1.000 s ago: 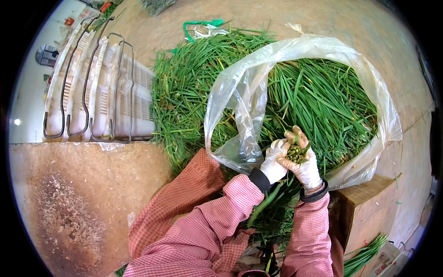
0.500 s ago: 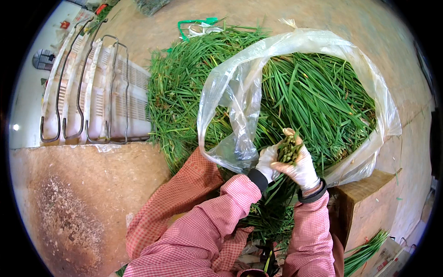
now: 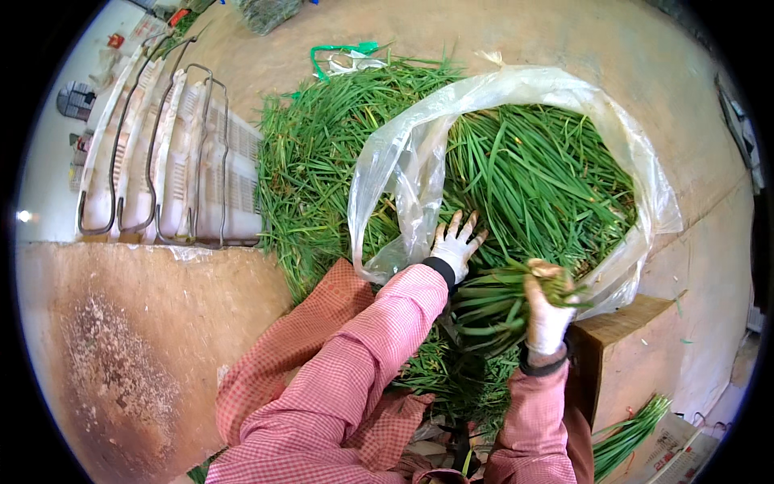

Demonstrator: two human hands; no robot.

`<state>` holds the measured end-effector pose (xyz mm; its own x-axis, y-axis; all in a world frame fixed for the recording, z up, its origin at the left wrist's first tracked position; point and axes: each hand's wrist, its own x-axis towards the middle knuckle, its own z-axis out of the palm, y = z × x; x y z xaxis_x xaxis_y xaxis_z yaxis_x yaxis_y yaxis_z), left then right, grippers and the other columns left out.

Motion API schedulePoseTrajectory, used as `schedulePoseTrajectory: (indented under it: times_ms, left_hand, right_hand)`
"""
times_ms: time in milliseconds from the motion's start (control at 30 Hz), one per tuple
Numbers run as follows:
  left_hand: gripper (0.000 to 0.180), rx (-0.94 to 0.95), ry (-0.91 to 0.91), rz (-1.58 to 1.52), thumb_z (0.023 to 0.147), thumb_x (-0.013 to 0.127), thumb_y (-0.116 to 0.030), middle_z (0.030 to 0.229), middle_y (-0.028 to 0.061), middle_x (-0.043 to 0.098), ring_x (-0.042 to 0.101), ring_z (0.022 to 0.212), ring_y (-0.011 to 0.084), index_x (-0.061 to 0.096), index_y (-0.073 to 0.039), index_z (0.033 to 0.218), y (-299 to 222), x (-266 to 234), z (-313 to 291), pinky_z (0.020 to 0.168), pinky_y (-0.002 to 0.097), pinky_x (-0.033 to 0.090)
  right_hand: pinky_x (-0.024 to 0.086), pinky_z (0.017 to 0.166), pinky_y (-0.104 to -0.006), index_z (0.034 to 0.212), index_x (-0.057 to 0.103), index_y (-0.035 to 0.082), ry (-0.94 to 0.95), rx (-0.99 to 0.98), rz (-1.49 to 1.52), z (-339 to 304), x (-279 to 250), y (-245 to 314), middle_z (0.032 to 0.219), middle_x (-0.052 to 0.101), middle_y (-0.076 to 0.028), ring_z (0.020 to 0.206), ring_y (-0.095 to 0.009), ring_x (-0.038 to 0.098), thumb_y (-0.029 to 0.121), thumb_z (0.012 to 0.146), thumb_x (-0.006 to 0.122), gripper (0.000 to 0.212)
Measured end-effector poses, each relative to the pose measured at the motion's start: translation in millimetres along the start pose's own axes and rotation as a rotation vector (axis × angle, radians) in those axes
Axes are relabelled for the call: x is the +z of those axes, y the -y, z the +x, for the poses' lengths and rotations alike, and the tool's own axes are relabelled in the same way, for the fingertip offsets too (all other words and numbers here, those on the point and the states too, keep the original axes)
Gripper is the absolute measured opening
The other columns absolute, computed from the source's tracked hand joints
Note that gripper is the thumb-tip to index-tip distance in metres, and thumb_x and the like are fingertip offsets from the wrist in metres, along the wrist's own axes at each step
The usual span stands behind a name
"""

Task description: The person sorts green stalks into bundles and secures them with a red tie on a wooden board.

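Note:
My left hand [image 3: 456, 245], in a white glove, is open with its fingers spread on the near edge of the heap of long flat green leaves, which look like garlic chives [image 3: 532, 169]. A clear plastic bag [image 3: 516, 83] forms a wide ring round this heap. My right hand [image 3: 548, 316], gloved with bare fingertips, grips a bunch of garlic chives [image 3: 492, 305] in front of the bag. The bunch's leaves point left, and its other end shows above my fist. More loose leaves [image 3: 314, 145] lie heaped left of the bag.
White slatted crates [image 3: 173, 153] with metal handles stand at the left. A wooden block [image 3: 637, 347] is near my right arm, with a tied green bundle [image 3: 633, 440] below it. Red checked cloth [image 3: 298, 347] covers my lap. A green strap [image 3: 343, 50] lies beyond the heap.
My hands were together at the bunch, its stem ends facing up. Now my left hand has let go and spread onto the heap, while my right has moved nearer with the bunch turned sideways.

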<state>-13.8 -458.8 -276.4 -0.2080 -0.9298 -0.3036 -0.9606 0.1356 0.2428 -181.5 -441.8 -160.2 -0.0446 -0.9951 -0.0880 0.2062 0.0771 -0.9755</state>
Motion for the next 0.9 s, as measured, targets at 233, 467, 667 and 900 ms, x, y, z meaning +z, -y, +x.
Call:
schedulePoseTrajectory:
  times_ms: [233,467,667,900]
  left_hand:
    - [0.049,-0.171,-0.202,-1.29,0.069,0.05,0.001,0.118,0.0081,0.047,0.039,0.112,0.019,0.045,-0.011,0.117,34.8,-66.5,-26.6,0.094,0.0299,0.031]
    - [0.075,0.244,-0.68,-1.622,0.072,0.059,-0.037,0.134,0.0141,0.019,0.021,0.123,0.0231,0.019,-0.011,0.13,23.1,-234.1,-150.5,0.1,0.0362,0.015]
    - [0.099,0.555,-0.392,-1.285,0.054,0.075,-0.039,0.13,0.0133,0.027,0.029,0.118,0.023,0.019,-0.005,0.129,-101.3,-195.3,-237.2,0.097,0.0356,0.023]
    - [0.04,0.182,0.326,-2.561,0.075,0.057,-0.022,0.09,0.011,0.058,0.058,0.08,0.023,0.048,0.002,0.106,-152.8,-73.3,-295.6,0.069,0.0334,0.048]
  right_hand:
    - [0.044,0.081,-0.0389,0.097,0.042,0.002,-0.267,-0.581,0.145,-51.2,-4.8,251.4,0.101,0.046,-0.015,0.095,-0.027,0.048,0.016,0.079,0.041,0.022]
    - [0.043,0.074,-0.0278,0.079,0.051,0.002,0.266,-0.154,0.071,-49.3,11.6,188.7,0.079,0.055,-0.004,0.078,-0.015,0.053,-0.009,0.065,0.057,0.019]
    - [0.043,0.067,-0.024,0.081,0.054,0.004,0.606,0.23,0.115,-107.3,58.6,228.6,0.078,0.057,-0.003,0.07,-0.011,0.053,0.002,0.065,0.061,0.017]
    - [0.043,0.068,-0.0256,0.105,0.046,0.0,0.526,0.169,-0.012,-153.3,66.6,170.9,0.082,0.057,-0.006,0.073,-0.012,0.053,0.018,0.07,0.065,0.044]
